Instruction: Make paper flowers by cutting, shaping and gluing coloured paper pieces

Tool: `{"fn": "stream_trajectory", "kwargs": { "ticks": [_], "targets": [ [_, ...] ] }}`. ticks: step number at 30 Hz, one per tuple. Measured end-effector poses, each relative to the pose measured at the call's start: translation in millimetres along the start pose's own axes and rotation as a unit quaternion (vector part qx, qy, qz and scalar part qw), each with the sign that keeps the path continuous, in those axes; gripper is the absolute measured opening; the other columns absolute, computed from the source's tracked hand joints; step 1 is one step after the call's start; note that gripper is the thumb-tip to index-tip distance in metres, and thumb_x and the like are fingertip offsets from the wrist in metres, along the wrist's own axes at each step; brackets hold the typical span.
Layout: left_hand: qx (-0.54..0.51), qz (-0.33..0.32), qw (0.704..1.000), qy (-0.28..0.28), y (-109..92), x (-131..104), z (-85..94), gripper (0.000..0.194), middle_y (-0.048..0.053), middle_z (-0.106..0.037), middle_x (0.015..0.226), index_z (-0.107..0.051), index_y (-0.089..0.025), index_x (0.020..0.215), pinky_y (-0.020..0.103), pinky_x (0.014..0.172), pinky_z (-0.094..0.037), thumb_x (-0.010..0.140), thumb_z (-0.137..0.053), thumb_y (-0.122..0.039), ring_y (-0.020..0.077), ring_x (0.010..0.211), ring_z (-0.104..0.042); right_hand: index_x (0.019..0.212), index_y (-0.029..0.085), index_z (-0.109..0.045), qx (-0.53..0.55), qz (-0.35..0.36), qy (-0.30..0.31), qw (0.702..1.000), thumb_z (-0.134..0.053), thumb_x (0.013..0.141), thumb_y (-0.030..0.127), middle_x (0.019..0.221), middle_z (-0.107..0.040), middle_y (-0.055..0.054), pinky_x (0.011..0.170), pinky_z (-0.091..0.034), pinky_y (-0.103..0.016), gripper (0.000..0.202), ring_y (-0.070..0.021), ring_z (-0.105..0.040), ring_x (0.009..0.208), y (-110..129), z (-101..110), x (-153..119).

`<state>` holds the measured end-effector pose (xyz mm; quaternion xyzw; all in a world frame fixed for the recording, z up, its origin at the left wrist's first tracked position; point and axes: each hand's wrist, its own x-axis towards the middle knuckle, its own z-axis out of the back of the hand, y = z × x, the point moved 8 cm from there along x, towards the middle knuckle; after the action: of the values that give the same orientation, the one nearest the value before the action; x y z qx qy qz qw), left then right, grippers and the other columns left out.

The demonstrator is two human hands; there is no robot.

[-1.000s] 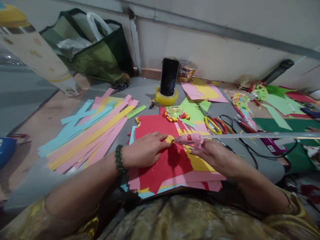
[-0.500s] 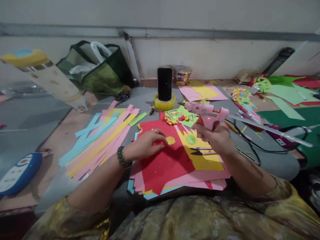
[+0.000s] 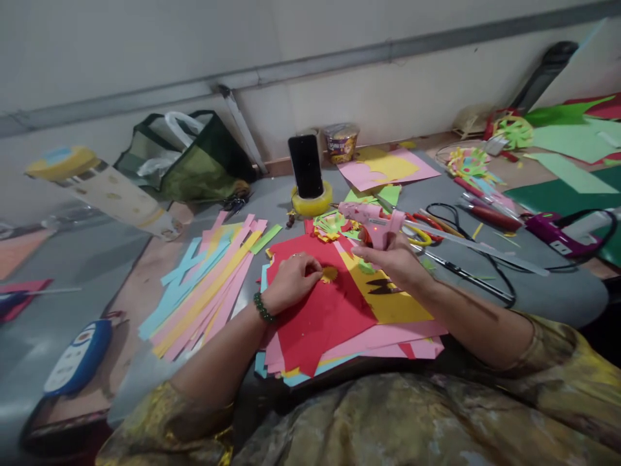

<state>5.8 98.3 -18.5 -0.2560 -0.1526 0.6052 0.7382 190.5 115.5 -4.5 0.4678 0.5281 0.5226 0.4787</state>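
My left hand (image 3: 297,279) rests over the red paper (image 3: 330,323), its fingertips closed at the edge of a small yellow fringed disc (image 3: 329,275). My right hand (image 3: 395,259) is wrapped round the handle of a pink glue gun (image 3: 373,221), whose nozzle points left above a paper flower (image 3: 334,225). Under the right hand, a green disc (image 3: 366,266) shows in part on yellow paper (image 3: 398,307). Small scissors (image 3: 383,287) lie on that same yellow sheet, partly behind the right hand.
Paper strips (image 3: 208,285) lie at the left. A phone (image 3: 306,166) stands in a yellow tape roll (image 3: 312,200) behind the papers. Pens and a black cable (image 3: 485,249) are at the right, near a purple power strip (image 3: 563,234). A bottle (image 3: 116,194) and bag (image 3: 189,158) stand back left.
The view has shifted and tilted. My left fingertips have closed in at the yellow disc. My right hand and the glue gun have moved left, partly covering the green disc.
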Motion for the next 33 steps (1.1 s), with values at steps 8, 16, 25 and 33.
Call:
{"fn": "stream_trajectory", "kwargs": {
  "ticks": [8,16,25,33],
  "targets": [
    [-0.267,-0.007,0.963,0.046,-2.9,-8.6,4.8,0.027,0.003,-0.069,0.073,-0.064,-0.018,0.077,0.031,0.069,-0.054,0.076,-0.069,-0.045,0.0192,0.07,-0.066,0.08,0.016,-0.069,-0.018,-0.071,0.058,0.996,-0.075,0.055,0.032,0.069,-0.064,0.001,0.041,-0.029,-0.022,0.03,-0.0064,-0.04,0.047,-2.9,-22.0,-4.5],
    [-0.335,-0.008,0.94,0.066,-10.3,-12.4,-5.6,0.026,0.001,-0.064,0.073,-0.06,-0.018,0.076,0.028,0.067,-0.051,0.074,-0.073,-0.041,0.0146,0.068,-0.06,0.063,0.018,-0.06,-0.048,-0.131,0.065,0.988,-0.073,0.052,0.028,0.044,-0.044,0.009,0.037,-0.024,-0.02,0.019,-0.0056,-0.034,0.041,-10.7,-26.2,-8.7],
    [-0.327,0.021,0.943,0.055,-9.8,-14.5,-3.4,0.024,0.004,-0.067,0.078,-0.066,-0.017,0.079,0.029,0.069,-0.048,0.077,-0.066,-0.041,0.0172,0.074,-0.06,0.067,0.017,-0.064,-0.05,-0.113,0.053,0.991,-0.073,0.052,0.028,0.053,-0.053,0.006,0.04,-0.028,-0.021,0.02,-0.0074,-0.04,0.046,-7.9,-23.8,-8.3],
    [-0.204,-0.003,0.978,-0.034,2.8,-9.2,15.6,0.017,0.006,-0.074,0.083,-0.069,-0.019,0.079,0.033,0.077,-0.053,0.082,-0.061,-0.033,0.021,0.079,-0.067,0.066,0.019,-0.061,-0.027,-0.08,0.023,0.996,-0.077,0.054,0.031,0.056,-0.052,0.005,0.04,-0.03,-0.021,0.023,-0.008,-0.04,0.048,-4.9,-9.9,-1.3]
  ]
}}
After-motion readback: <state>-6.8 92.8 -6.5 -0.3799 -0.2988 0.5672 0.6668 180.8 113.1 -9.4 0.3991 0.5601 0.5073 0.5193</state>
